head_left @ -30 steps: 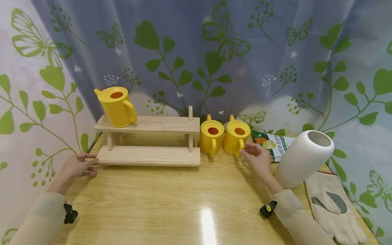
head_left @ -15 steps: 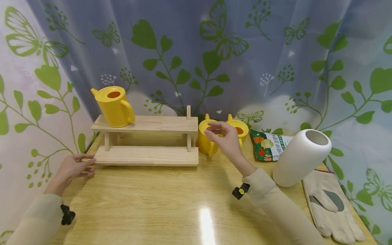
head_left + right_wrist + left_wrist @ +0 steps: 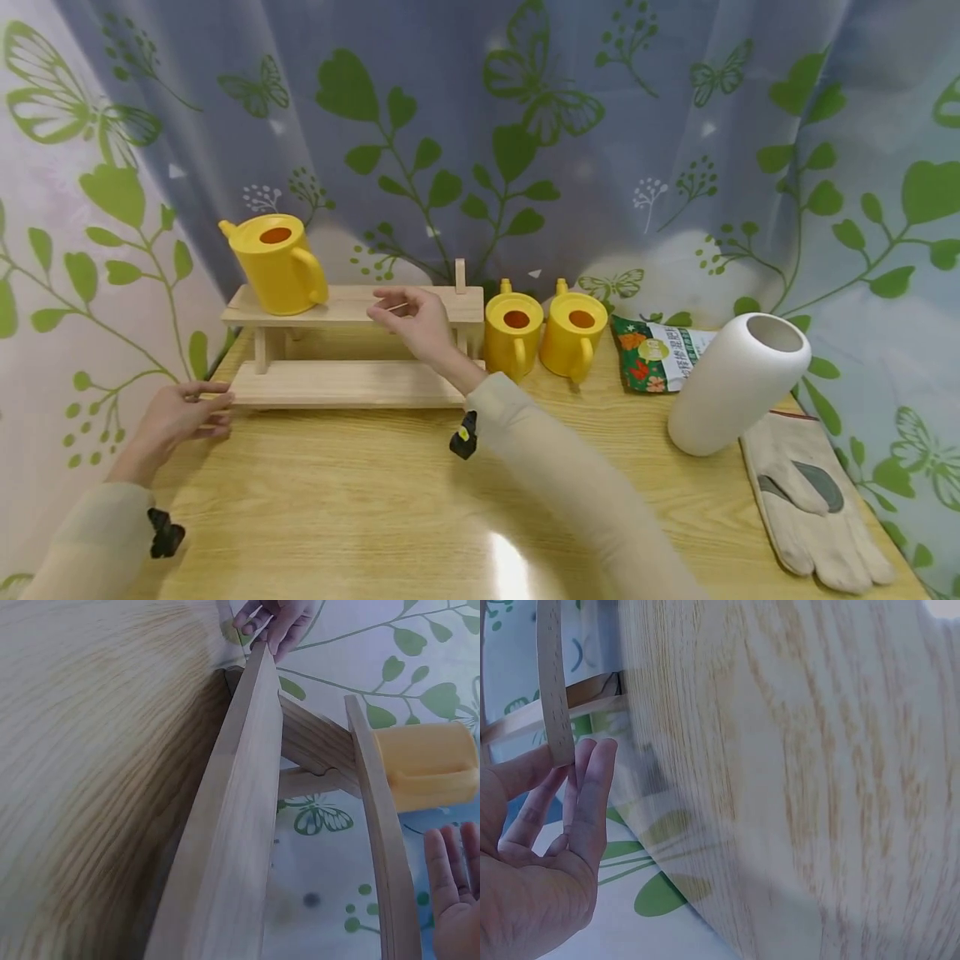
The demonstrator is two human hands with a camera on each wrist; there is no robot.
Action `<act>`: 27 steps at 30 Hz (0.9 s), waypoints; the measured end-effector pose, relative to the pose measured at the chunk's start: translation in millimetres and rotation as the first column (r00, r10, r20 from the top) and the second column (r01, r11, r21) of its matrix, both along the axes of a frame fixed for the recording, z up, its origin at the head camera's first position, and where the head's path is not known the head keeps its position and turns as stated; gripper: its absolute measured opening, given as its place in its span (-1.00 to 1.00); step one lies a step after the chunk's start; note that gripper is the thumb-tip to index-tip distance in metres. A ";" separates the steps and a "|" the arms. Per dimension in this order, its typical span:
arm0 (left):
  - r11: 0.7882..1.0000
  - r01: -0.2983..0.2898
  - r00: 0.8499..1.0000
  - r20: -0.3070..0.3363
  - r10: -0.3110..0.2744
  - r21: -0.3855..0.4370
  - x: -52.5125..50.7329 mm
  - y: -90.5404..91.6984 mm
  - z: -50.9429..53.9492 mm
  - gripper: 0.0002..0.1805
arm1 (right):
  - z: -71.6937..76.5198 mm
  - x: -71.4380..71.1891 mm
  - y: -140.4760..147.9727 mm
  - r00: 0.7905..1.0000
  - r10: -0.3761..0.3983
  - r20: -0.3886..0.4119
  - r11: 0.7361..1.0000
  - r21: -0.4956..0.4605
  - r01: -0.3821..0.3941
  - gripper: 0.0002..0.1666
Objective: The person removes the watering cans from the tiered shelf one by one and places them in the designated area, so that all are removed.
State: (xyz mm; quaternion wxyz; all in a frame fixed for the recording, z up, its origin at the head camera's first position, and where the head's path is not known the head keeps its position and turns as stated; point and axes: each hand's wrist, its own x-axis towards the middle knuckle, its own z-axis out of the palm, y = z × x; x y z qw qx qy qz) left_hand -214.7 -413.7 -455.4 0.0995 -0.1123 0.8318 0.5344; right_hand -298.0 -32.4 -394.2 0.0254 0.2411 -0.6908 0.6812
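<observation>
A two-tier wooden shelf point(image 3: 360, 385) stands on the table, with a yellow watering can point(image 3: 273, 275) at the left of its upper board. My left hand point(image 3: 161, 427) pinches the left end of the lower board; in the left wrist view the hand point(image 3: 555, 855) has its thumb and fingers on either side of the board's end point(image 3: 553, 697). My right hand point(image 3: 426, 329), empty and with loosely bent fingers, is over the shelf's right half. In the right wrist view that hand point(image 3: 459, 892) is beside the upper board point(image 3: 386, 840), near the can point(image 3: 427, 761) but apart from it.
Right of the shelf stand two more yellow watering cans point(image 3: 513, 329) point(image 3: 573, 333). Farther right are a green and white packet point(image 3: 652, 354), a tall white vase point(image 3: 731, 392) and pale work gloves point(image 3: 802, 500). A patterned curtain point(image 3: 450, 125) hangs behind.
My right hand has moved left from the rightmost watering can, past the other one, to the shelf. The left hand stays at the shelf's left end.
</observation>
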 end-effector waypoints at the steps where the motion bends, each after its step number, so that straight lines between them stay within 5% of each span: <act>1: 1.000 -0.001 1.000 0.004 0.001 0.000 0.5 -0.1 0.7 -0.37 | 1.7 -2.4 -7.9 1.000 0.012 0.015 1.000 0.004 -0.012 -0.58; 11: 1.000 -0.010 1.000 0.021 0.011 -0.014 7.1 -1.9 4.0 -0.36 | 38.3 -28.7 -62.9 0.995 0.023 0.101 0.975 0.216 -0.044 -0.42; 18: 0.999 -0.022 1.000 0.018 0.023 -0.029 8.1 -1.1 2.6 -0.37 | 43.8 -32.9 -85.5 0.998 -0.003 0.069 0.936 0.352 -0.021 -0.44; 27: 1.000 -0.002 1.000 0.019 0.002 -0.016 0.6 -0.7 4.0 -0.33 | 50.5 -30.2 -81.0 0.998 0.030 0.056 0.946 0.322 -0.046 -0.64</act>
